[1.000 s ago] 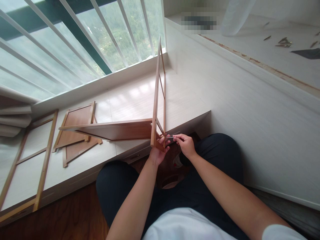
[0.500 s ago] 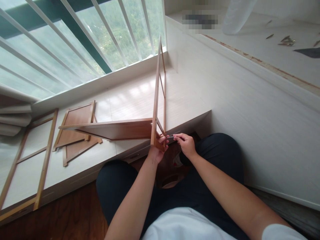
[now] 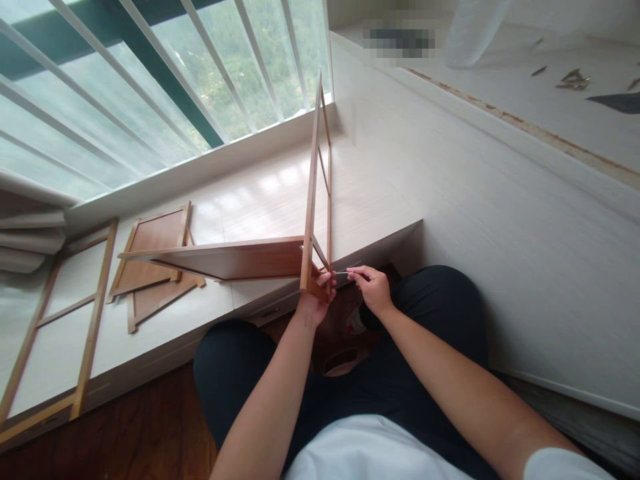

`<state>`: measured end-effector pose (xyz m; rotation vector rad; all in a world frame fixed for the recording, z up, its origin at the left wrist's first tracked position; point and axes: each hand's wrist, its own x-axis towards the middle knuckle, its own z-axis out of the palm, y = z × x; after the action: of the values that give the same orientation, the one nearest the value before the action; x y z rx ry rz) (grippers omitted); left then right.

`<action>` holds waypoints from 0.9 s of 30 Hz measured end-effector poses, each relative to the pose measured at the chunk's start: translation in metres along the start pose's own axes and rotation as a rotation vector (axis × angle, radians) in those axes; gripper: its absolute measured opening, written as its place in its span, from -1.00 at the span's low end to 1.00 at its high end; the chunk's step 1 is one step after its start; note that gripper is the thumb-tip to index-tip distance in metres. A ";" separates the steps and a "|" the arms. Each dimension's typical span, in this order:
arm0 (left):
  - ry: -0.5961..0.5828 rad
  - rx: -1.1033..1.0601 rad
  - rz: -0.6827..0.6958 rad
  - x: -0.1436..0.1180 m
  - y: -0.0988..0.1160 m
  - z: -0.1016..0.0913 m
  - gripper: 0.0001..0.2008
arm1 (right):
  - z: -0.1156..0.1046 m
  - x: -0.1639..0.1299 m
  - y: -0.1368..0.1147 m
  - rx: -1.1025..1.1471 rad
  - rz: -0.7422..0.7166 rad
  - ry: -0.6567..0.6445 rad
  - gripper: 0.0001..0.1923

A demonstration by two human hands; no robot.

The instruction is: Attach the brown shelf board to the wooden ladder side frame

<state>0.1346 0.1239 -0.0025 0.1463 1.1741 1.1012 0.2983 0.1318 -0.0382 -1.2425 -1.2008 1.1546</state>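
Observation:
My left hand (image 3: 316, 300) is closed around the near end of a brown wooden frame (image 3: 311, 193), which stands on edge on the white ledge and reaches toward the window. A brown wooden panel (image 3: 250, 259) juts left from this frame near my hand. In a pinch between thumb and fingers, my right hand (image 3: 371, 288) holds a thin metal tool (image 3: 341, 273). Its tip points left at the frame beside my left fingertips. The tool's handle is hidden in my fingers, so its exact kind does not show.
Smaller wooden panels (image 3: 150, 250) lie on the white ledge (image 3: 255, 193) to the left, beside a second wooden frame (image 3: 93, 320). Up on the right-hand shelf are several screws (image 3: 573, 81), a clear plastic bottle (image 3: 473, 33) and a dark pointed object (image 3: 617, 102). A barred window is ahead.
Almost nothing differs. The metal tool's shaft has shifted very slightly, while both hands stay in place and the wooden frame keeps its position.

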 end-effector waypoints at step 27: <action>-0.027 -0.020 0.003 0.001 0.000 -0.001 -0.76 | 0.001 -0.003 0.006 0.059 0.060 -0.005 -0.74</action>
<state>0.1334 0.1244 -0.0035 0.1466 1.1388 1.1104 0.2973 0.1286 -0.0447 -1.2388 -1.1324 1.2291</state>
